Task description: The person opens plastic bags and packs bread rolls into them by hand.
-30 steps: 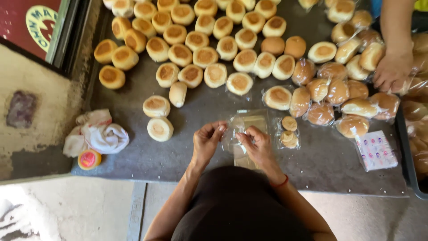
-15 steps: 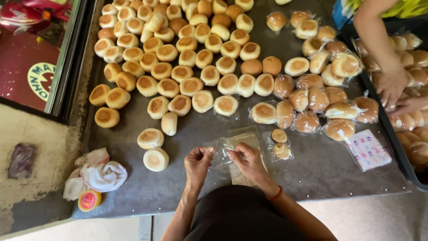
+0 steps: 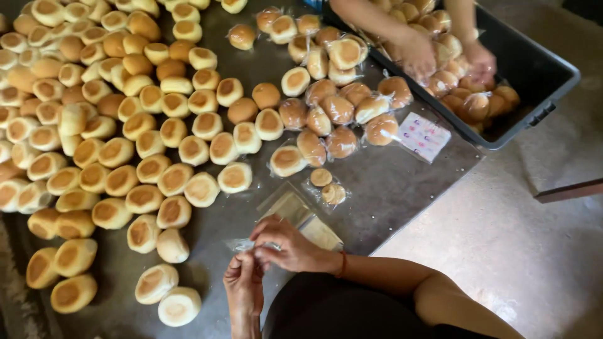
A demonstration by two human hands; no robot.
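Now both hands, left hand [image 3: 244,290] and right hand [image 3: 286,245], pinch a thin clear plastic bag [image 3: 246,245] at the grey metal bench's [image 3: 402,188] near edge, fingers narrow, teasing its mouth apart.

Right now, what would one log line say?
left hand and right hand: pinching clear bag | loose buns: left | bag stack: beyond hands

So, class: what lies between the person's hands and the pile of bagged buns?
In the head view: a stack of clear bags and one small bagged bun, on the metal table.
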